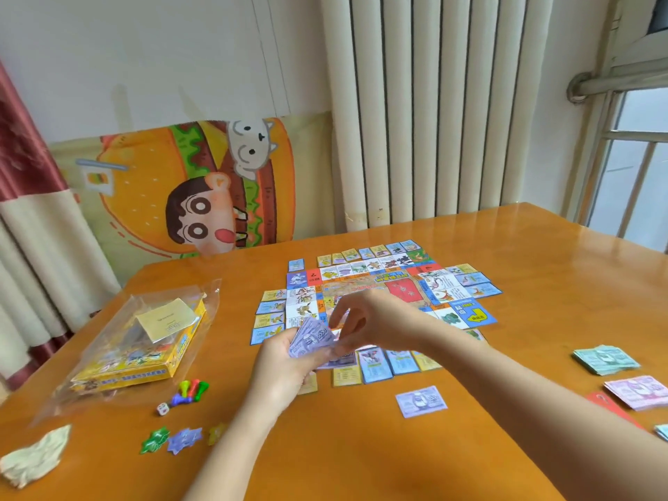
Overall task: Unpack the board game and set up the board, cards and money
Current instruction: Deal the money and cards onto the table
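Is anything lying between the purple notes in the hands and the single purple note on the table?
Nothing visibly blocks. The left hand holds the purple notes, the right hand pinches one; only flat cards and bare table lie before the single purple note.

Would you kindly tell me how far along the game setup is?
Done: the board is unfolded, cards ring it, and green notes and pink notes sit stacked at the right. In hand: the left hand holds the purple notes while the right hand pinches one; a single purple note lies dealt. Left: the remaining purple notes, plus the pawns and die beside the box.
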The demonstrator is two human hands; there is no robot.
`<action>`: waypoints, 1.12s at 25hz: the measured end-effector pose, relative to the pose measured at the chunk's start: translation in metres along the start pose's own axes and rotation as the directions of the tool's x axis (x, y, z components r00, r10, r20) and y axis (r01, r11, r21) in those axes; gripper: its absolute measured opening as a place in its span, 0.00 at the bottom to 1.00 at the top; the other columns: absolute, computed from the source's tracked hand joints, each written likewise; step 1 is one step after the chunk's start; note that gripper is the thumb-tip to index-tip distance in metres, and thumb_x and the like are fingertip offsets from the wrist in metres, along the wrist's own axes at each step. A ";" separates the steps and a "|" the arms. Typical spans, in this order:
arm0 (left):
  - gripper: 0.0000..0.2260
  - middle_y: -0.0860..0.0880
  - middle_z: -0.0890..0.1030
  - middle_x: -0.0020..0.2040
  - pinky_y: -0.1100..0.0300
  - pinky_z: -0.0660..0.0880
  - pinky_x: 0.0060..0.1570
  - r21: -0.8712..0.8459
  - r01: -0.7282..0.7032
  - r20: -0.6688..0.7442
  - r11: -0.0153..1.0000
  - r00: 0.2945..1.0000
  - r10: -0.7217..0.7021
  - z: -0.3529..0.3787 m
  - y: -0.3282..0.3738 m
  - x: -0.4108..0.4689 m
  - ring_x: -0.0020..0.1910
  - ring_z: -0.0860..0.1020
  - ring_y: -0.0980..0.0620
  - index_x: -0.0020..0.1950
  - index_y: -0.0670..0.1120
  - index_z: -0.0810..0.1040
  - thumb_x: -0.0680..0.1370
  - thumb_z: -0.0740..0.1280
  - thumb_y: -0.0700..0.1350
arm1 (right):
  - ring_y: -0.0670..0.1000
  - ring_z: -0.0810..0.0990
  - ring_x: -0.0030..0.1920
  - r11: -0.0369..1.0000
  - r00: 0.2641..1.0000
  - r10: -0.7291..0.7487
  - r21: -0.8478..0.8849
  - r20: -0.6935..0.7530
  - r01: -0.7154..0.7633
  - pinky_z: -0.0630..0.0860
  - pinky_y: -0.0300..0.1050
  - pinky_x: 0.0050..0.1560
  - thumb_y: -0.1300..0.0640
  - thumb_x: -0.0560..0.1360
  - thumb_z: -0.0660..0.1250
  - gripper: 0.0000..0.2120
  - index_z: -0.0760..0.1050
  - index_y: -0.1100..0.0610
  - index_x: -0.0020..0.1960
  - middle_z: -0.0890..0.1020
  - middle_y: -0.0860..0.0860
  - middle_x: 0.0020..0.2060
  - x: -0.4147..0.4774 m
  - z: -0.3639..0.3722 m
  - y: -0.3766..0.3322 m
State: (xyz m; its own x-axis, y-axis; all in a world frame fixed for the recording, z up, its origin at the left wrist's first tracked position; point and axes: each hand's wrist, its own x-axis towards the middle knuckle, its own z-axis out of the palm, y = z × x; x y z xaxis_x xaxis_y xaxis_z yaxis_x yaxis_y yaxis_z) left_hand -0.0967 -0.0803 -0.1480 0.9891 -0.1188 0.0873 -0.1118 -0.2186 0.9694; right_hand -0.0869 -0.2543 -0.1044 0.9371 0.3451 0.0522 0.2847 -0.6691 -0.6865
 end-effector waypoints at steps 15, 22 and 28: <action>0.10 0.41 0.78 0.38 0.63 0.78 0.29 -0.459 -0.027 -0.445 0.888 0.872 -0.203 -0.118 0.000 0.077 0.34 0.76 0.47 0.47 0.39 0.75 0.81 0.55 0.34 | 0.51 0.78 0.41 0.997 1.000 -0.029 -0.078 -0.004 0.029 0.74 0.40 0.38 0.64 0.76 0.65 0.12 0.80 0.60 0.57 0.81 0.56 0.43 0.200 0.044 -0.034; 0.10 0.40 0.79 0.39 0.61 0.80 0.31 -0.468 -0.063 -0.474 0.881 0.860 -0.190 -0.143 -0.020 0.089 0.36 0.79 0.45 0.49 0.37 0.76 0.81 0.55 0.32 | 0.54 0.84 0.42 0.971 0.953 0.214 0.055 0.215 -0.231 0.78 0.36 0.39 0.64 0.74 0.69 0.03 0.78 0.60 0.48 0.83 0.55 0.39 0.269 0.114 -0.042; 0.11 0.40 0.80 0.38 0.61 0.81 0.32 -0.483 -0.026 -0.461 0.875 0.858 -0.229 -0.143 -0.030 0.098 0.37 0.79 0.44 0.46 0.39 0.77 0.80 0.56 0.32 | 0.55 0.81 0.53 0.933 0.976 0.209 -0.310 0.054 -0.183 0.78 0.44 0.49 0.62 0.69 0.75 0.16 0.77 0.61 0.55 0.82 0.55 0.53 0.294 0.128 -0.027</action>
State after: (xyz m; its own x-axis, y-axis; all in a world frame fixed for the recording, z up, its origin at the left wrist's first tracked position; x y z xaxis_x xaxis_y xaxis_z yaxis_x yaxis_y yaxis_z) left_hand 0.0172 0.0537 -0.1360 0.9180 0.3944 -0.0414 -0.0770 0.2795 0.9571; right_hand 0.1549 -0.0512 -0.1633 0.9636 0.2327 -0.1318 0.1571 -0.8913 -0.4254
